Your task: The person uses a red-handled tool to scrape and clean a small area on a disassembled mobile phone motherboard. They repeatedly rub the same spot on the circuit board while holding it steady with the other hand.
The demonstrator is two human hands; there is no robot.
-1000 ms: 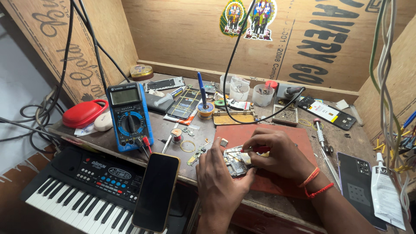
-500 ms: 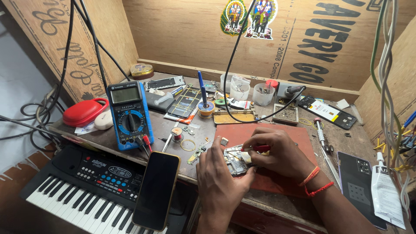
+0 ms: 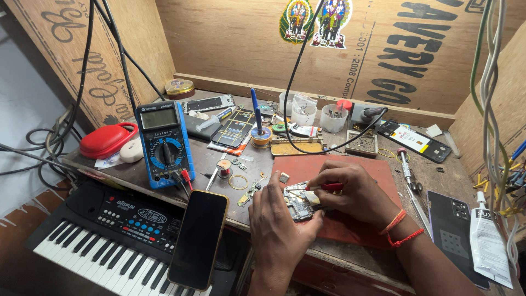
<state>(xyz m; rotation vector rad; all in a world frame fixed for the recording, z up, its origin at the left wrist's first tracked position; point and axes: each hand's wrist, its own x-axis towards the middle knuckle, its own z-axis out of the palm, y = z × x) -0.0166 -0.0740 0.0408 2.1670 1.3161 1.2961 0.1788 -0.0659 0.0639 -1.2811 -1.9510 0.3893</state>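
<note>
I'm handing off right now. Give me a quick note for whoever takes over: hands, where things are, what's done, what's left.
Left hand steadies the opened phone on the red mat. Right hand holds a red-handled tool, tip on the phone's board.
Done: the phone is open, board exposed; small parts lie left of the mat.
Left: the work on the board; nothing shows reassembly begun.
Nearby: multimeter, a black phone lying on the keyboard.

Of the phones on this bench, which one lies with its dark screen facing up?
The phone at the front, resting on the keyboard. The phone on the right shows its back with cameras.
</note>
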